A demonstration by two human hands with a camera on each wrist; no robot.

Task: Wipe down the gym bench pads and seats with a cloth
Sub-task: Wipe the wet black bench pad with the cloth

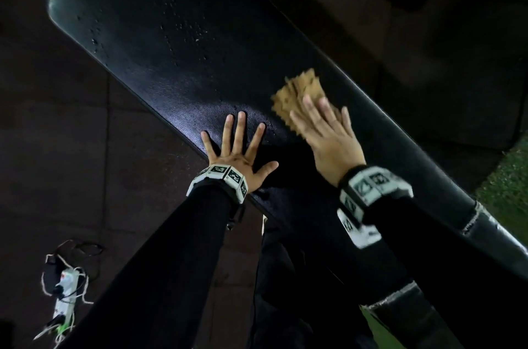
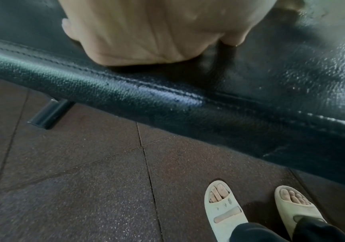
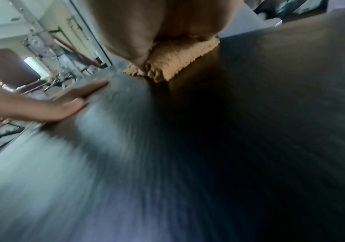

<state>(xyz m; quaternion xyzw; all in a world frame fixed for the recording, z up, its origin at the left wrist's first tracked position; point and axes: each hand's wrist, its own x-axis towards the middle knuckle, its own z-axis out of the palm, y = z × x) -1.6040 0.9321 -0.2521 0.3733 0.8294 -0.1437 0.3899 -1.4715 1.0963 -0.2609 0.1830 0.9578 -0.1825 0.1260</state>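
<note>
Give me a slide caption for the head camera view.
Right hand presses a tan cloth on the black bench pad; left hand rests flat beside it.

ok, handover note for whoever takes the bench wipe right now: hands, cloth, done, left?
Left hand: open, fingers spread, flat on the bench pad, near edge.
Right hand: flat on the tan cloth, pressing it to the pad; blurred, apparently mid-stroke.
Done: can't tell how much is wiped.
Left: droplets show on the pad's far end; wipe there, then other pads and seats.
</note>
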